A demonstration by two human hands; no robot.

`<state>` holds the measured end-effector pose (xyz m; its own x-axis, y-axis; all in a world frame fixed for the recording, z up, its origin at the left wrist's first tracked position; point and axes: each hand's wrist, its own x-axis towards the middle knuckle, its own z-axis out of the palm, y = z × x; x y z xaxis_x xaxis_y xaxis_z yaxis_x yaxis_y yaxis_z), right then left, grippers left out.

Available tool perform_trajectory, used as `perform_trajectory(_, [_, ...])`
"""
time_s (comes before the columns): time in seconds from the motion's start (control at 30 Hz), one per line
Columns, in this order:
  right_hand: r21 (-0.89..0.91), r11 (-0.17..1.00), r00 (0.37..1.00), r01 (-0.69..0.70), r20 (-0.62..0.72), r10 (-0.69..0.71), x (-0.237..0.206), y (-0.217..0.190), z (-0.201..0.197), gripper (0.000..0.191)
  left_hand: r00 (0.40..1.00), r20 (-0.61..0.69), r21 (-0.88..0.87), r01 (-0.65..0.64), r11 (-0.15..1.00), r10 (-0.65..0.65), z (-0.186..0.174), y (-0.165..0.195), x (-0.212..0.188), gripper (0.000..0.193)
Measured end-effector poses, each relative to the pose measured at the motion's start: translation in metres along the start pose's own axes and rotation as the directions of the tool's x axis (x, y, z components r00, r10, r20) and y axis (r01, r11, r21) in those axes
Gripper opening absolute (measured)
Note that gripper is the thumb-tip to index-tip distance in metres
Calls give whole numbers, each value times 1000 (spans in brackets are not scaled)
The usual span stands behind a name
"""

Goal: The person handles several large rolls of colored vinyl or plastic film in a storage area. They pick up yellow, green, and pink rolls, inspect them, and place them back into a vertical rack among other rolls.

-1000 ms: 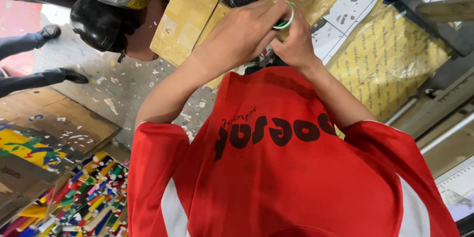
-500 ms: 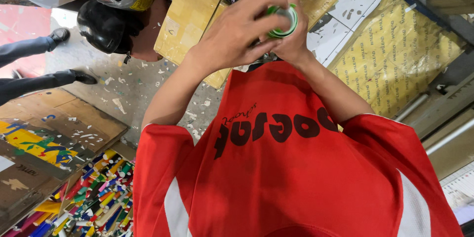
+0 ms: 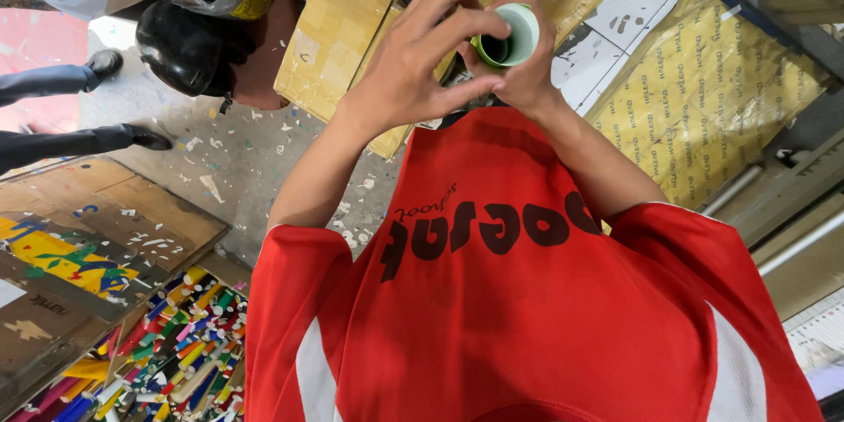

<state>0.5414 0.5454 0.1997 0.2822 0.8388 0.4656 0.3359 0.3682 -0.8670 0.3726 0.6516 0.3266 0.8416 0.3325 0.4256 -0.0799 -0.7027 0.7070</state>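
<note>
In front of my red shirt (image 3: 527, 316) I hold up a small green roll (image 3: 510, 37) with a white inner face, its open end turned toward me. My right hand (image 3: 527, 79) wraps around it from below and behind. From the left, my left hand (image 3: 409, 66) reaches over with fingers spread, index finger and thumb pinching the roll's rim. Both forearms rise from my chest to meet at the roll.
Cardboard boxes (image 3: 330, 31) and a yellow wrapped bundle (image 3: 712, 97) lie on the littered floor. A black helmet (image 3: 180, 48) sits at upper left, near another person's black shoes (image 3: 132, 136). A box of coloured sticks (image 3: 167, 352) and flattened cardboard (image 3: 79, 237) are lower left.
Both hands have lifted slightly with the roll, and it has turned so that its hollow end now faces me. My left fingers have spread wider over it.
</note>
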Motion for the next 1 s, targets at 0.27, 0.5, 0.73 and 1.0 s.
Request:
perform_trajectory(0.27, [38, 999, 999, 38, -11, -38, -21, -2, -3, 51, 982, 186, 238, -72, 969, 28, 3, 20, -6, 37])
perform_trajectory(0.5, [81, 995, 998, 53, -33, -51, -47, -3, 2, 43, 960, 277, 454, -176, 873, 49, 25, 40, -21, 39])
perform_trajectory(0.73, [48, 998, 999, 35, 3, -35, -66, -8, -2, 32, 983, 60, -182, 184, 966, -176, 66, 31, -33, 73])
perform_trajectory(1.0, [135, 966, 961, -220, 199, 191, -86, -4, -14, 36, 991, -74, -243, 92, 966, -113, 112, 7, -62, 68])
